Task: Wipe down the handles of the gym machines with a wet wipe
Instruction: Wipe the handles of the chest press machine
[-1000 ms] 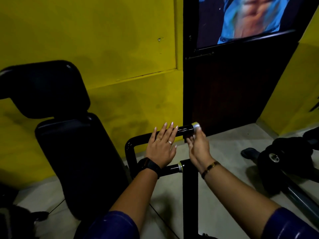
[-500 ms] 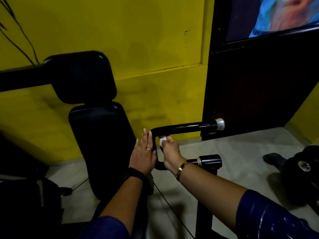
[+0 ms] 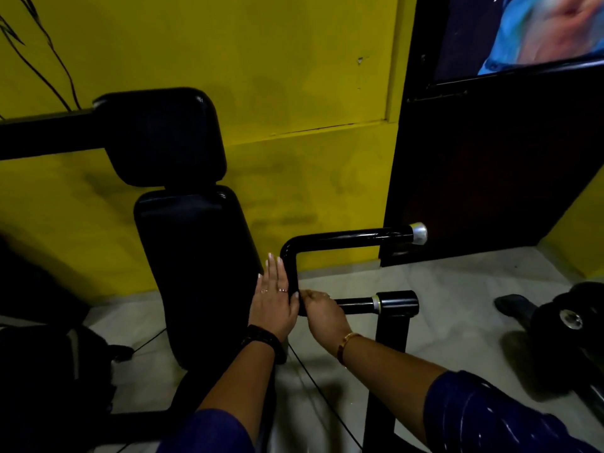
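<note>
Both hands were on the handle, at its near end. The left hand lay flat, fingers straight, against the upright run. The right hand had fingers curled round the lower bend; wet wipe not visible, probably under that palm. Step looked like mid-wipe at the bend. Next move likely called for sliding the right hand along the lower bar toward its collar. Beyond: silver end cap, close to the dark door.
</note>
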